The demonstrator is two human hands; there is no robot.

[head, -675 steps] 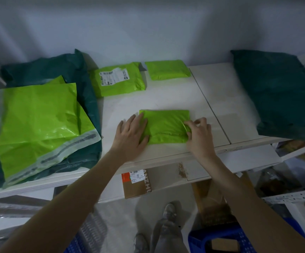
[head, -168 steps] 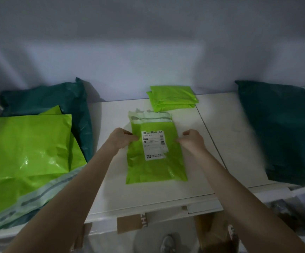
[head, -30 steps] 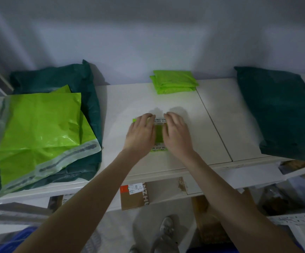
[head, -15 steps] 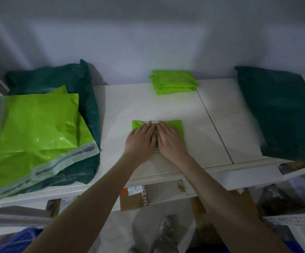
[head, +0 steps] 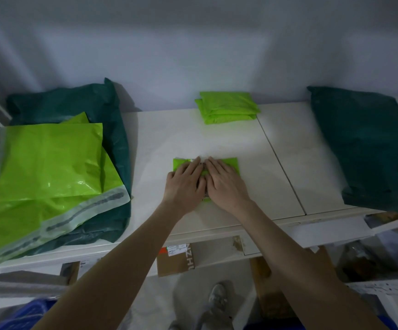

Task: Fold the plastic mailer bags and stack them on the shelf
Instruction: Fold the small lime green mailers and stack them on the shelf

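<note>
Head view: left hand (head: 185, 184) and right hand (head: 224, 184) lie flat, fingers straight, side by side, pressing folded green mailer (head: 231, 164) on shelf (head: 283, 163). Mailer's long axis runs left-right. Folded stack (head: 227, 107) sits straight beyond, far side, slightly nearer the right hand.
</note>
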